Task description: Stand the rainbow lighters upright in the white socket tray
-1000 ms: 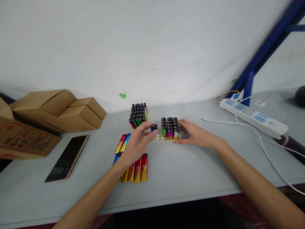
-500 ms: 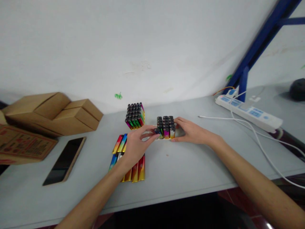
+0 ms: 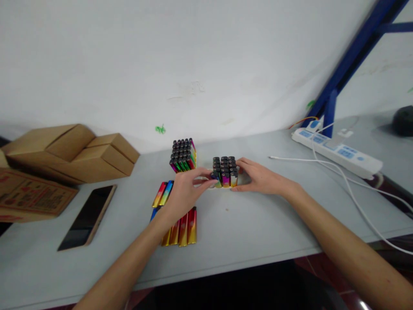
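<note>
Several lighters stand upright in a small block (image 3: 225, 172), black tops up and shiny coloured bodies below. At its front left corner, my left hand (image 3: 190, 184) pinches a blue-green lighter (image 3: 217, 181) between thumb and fingers. My right hand (image 3: 258, 176) curves round the block's right side, thumb at the front and fingers toward the back. Beneath and beside my left forearm lie loose lighters (image 3: 192, 226) in red, gold and blue, partly hidden by the arm. Behind my left hand stands a larger upright block of lighters (image 3: 183, 155).
A black-screened phone (image 3: 87, 218) lies on the grey table (image 3: 241, 232) at left, near cardboard boxes (image 3: 97, 161). On the right are a white power strip (image 3: 338, 150), a white cable (image 3: 350, 189) and a blue metal frame (image 3: 351, 56). A wall runs along the back.
The lighter in my left hand has shifted slightly right and sits more in line with the front row. My right hand has hardly moved.
</note>
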Tool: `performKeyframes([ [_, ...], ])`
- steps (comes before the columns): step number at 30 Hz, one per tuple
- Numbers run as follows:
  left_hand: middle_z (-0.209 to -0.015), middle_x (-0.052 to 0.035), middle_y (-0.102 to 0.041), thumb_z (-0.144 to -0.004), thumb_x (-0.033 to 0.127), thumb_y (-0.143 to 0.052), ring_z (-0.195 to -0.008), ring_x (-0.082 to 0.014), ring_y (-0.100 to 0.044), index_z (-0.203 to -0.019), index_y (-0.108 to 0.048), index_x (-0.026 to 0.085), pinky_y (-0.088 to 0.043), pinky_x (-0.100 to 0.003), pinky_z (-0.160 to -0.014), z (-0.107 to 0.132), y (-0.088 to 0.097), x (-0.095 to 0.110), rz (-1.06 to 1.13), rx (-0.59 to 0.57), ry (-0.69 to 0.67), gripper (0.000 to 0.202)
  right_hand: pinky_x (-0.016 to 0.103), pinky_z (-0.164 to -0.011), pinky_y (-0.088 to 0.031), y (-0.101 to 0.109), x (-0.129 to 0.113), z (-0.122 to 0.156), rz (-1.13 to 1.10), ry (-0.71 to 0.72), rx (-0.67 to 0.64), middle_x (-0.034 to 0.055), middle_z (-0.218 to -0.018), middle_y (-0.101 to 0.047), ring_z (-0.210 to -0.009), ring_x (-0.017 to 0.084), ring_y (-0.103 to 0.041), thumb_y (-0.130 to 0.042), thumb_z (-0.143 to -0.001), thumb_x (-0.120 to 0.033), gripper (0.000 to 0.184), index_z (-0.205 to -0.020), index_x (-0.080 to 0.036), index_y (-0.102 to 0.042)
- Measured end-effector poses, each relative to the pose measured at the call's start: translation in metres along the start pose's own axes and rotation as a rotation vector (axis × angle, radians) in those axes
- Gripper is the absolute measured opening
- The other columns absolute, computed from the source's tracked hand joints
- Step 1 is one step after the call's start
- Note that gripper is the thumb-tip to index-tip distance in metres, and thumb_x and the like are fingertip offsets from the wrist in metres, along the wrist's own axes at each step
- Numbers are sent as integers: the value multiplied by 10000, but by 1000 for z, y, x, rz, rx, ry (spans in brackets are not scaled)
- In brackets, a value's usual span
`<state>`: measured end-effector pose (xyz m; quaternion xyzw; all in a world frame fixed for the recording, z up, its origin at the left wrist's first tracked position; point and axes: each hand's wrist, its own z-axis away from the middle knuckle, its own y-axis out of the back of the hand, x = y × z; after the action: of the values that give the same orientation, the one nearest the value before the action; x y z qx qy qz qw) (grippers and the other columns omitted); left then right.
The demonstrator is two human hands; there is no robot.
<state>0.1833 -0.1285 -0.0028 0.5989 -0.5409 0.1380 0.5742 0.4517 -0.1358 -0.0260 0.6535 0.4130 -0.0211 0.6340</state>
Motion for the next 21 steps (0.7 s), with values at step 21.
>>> performKeyframes([
  [21,-1046,-68,-814,-889,536,-700,-997,-276,-759,-1018,-814,219,-602,-417,-961,23,53,9,-347,-162,118,361,464,-980,-531,0,1,0,-8,-17,-12,143,-1193,-620,-1075,304,-631,-781,-838,-480,629,-1317,-145,-549],
])
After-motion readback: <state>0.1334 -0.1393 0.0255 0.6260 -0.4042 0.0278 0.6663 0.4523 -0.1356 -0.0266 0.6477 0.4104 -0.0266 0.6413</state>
